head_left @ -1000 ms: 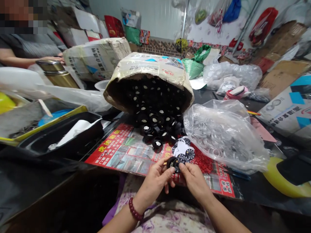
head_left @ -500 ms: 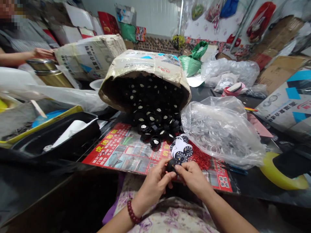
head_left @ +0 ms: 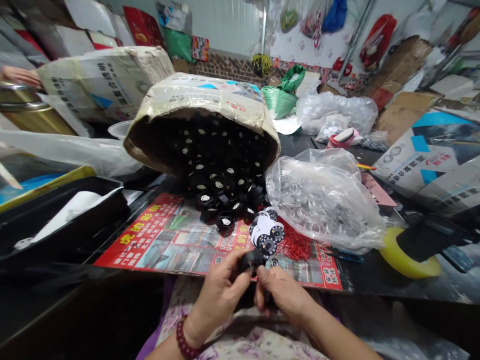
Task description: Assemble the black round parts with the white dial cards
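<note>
My left hand (head_left: 224, 284) is closed round a small black round part (head_left: 250, 260), pinching it over the front edge of the red printed sheet (head_left: 150, 252). My right hand (head_left: 284, 291) is closed beside it, fingertips at the part's near side. A small greyish piece (head_left: 273, 262) shows at those fingers, too blurred to name. Just beyond both hands lies a small pile of dial-printed discs (head_left: 267, 244) with white backs. Next to the discs are many small red pieces (head_left: 294, 244). Similar black round parts (head_left: 225, 220) spill from a tipped sack (head_left: 202, 90).
A clear plastic bag (head_left: 326, 200) of clear rings lies at right, with a yellow tape roll (head_left: 399, 255) nearer the edge. A black tray (head_left: 82, 210) stands left. Another person's hand (head_left: 20, 75) rests by a second sack (head_left: 101, 80), near a gold flask (head_left: 35, 112).
The view has turned right, shifting everything leftward. My right hand has drawn slightly away from the black part and its fingers have curled downward; my left hand keeps hold of the part.
</note>
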